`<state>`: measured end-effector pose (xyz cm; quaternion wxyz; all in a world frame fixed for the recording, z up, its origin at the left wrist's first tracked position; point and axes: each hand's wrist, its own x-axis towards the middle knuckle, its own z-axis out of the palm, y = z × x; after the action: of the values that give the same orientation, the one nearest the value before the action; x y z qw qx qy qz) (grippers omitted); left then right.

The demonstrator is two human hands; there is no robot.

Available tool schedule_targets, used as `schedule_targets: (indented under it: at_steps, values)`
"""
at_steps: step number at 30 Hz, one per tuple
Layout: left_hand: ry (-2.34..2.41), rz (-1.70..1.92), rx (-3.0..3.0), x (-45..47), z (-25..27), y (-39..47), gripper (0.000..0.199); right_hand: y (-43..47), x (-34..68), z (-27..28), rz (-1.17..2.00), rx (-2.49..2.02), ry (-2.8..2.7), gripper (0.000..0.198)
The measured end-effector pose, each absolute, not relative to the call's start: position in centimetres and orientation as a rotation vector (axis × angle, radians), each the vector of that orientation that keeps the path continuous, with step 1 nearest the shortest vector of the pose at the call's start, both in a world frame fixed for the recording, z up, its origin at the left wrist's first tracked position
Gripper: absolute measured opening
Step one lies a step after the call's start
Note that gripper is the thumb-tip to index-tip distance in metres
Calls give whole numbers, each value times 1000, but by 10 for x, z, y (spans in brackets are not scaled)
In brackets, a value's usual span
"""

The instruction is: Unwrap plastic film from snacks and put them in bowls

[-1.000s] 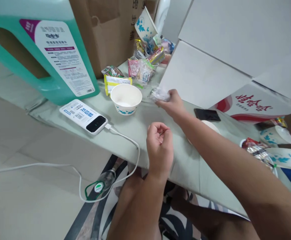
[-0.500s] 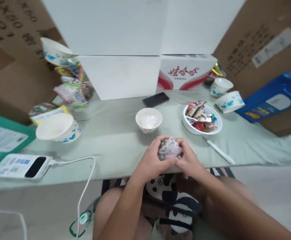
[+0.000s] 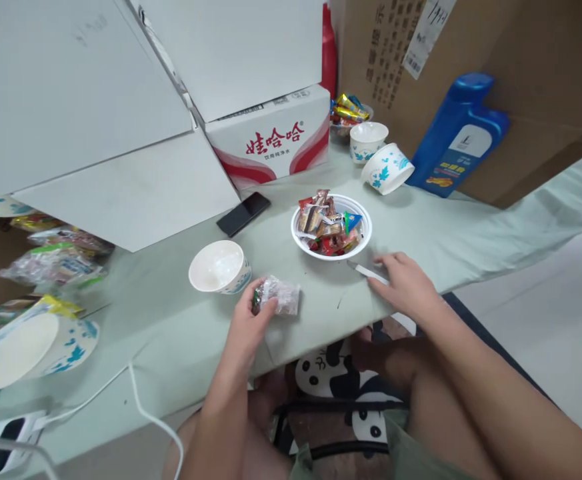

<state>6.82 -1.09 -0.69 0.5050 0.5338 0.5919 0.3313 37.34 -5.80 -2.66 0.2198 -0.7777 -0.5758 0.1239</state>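
Observation:
My left hand is closed on a small clear plastic-wrapped packet, with dark and green bits showing at its near end. The packet is low over the table, just right of a white paper bowl with blue leaf prints. Over at the right, my right hand is at a slim white knife, whose tip points toward the candy bowl. Thumb and fingers are apart on either side of the knife's handle; the palm side is hidden.
A white plastic bowl holds wrapped snacks. Behind stand a black phone, a red-and-white carton, two paper bowls and a blue bottle. Another paper bowl, snack bags and a white cable are at left.
My right hand has left the packet and moved right to the knife. My left hand keeps the packet and now holds it alone. The view has turned to the right.

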Motion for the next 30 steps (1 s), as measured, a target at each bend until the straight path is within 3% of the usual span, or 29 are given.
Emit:
schedule_targets:
  at_steps: [4,10,18,30]
  values:
    - [1302,719,1327,67,0,-2,58,-68,400,-28,505,-2065,-1741,16]
    - [1329,776,1285,62,-7,-4,63,-79,353,6,1016,-1631,-1779,31]
    - [1284,793,1355,64,-18,-11,40,-50,275,11,1146,-1474,-1883,42]
    - [1294,843,1382,61,-23,-13,45,-70,322,3,949,-1914,-2033,45]
